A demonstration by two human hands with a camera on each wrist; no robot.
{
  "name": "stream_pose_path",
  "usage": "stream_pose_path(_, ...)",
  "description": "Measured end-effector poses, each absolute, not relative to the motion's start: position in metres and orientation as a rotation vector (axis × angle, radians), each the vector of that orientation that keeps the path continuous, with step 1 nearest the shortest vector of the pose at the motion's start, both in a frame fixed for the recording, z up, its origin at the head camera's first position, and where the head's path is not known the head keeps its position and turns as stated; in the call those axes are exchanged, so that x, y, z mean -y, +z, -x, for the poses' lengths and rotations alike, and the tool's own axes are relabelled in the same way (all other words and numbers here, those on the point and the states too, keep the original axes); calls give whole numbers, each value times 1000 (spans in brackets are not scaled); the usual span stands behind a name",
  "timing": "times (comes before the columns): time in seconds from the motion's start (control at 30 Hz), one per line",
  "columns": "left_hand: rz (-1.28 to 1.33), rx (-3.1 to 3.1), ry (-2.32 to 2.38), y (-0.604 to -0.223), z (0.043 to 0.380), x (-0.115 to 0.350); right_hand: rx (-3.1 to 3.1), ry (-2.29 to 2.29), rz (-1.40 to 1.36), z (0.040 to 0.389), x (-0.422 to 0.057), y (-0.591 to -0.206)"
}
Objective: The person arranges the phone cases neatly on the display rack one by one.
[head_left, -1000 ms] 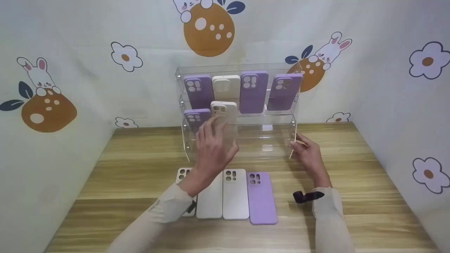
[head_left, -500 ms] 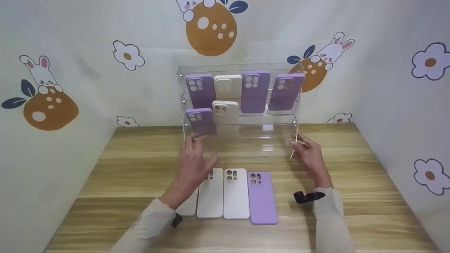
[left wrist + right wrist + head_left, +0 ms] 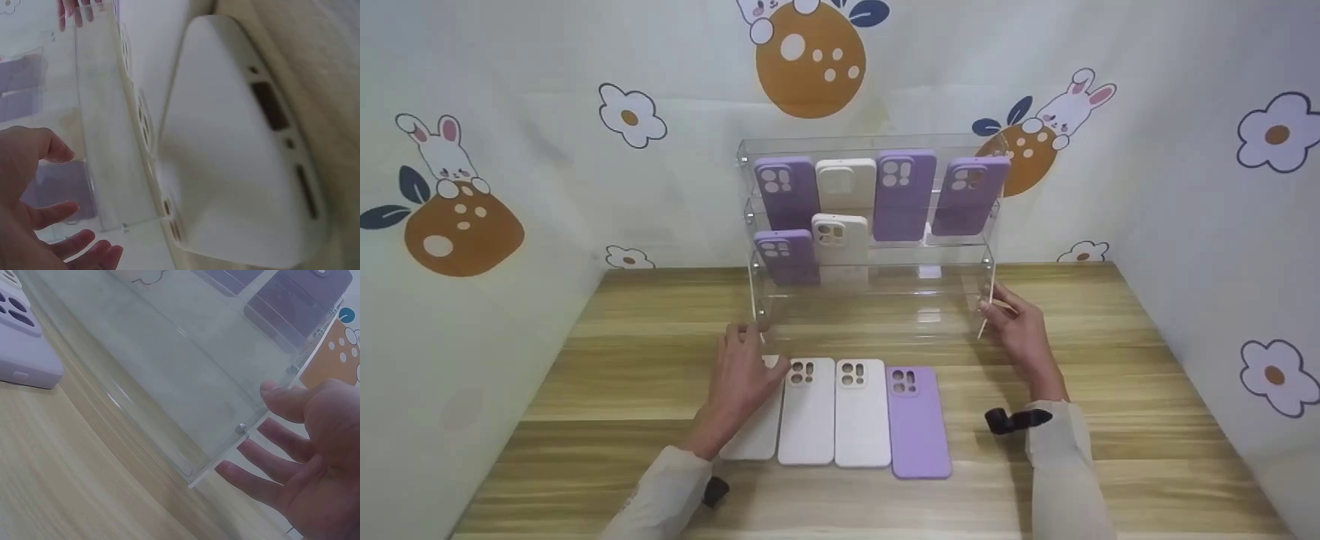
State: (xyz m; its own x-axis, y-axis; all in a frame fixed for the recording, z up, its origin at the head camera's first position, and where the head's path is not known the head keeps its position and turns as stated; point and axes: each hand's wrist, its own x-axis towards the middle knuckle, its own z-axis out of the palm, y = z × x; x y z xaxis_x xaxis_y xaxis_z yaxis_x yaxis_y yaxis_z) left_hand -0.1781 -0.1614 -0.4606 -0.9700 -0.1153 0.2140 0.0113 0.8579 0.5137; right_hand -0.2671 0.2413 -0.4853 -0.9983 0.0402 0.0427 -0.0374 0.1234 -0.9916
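My left hand (image 3: 744, 375) is over the top end of the leftmost white phone case (image 3: 751, 431), close to the stand's lower left corner. In the left wrist view its fingers (image 3: 67, 247) are spread and loosely bent, with nothing held. My right hand (image 3: 1020, 334) holds the right side panel of a clear acrylic display stand (image 3: 870, 315), thumb on one face and fingers on the other. On the table, two more white phone cases (image 3: 808, 420) and a purple phone case (image 3: 921, 427) lie in a row beside the leftmost one.
Several purple cases (image 3: 904, 199) and a white case (image 3: 855, 184) lean on the stand's top tier. One purple case (image 3: 786, 259) and one white case (image 3: 840, 240) stand a tier lower. A patterned cloth backdrop (image 3: 697, 195) encloses the wooden table (image 3: 1110, 360).
My left hand has drawn away from the white case on the second tier, moving down and left to the row on the table. My right hand has stayed at the stand's side.
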Motion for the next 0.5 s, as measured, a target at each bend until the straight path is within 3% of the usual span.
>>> stream_pose_path(0.5, -271, 3008, -753, -486, 166, 172, 2317, 2031, 9, 267, -240, -484)
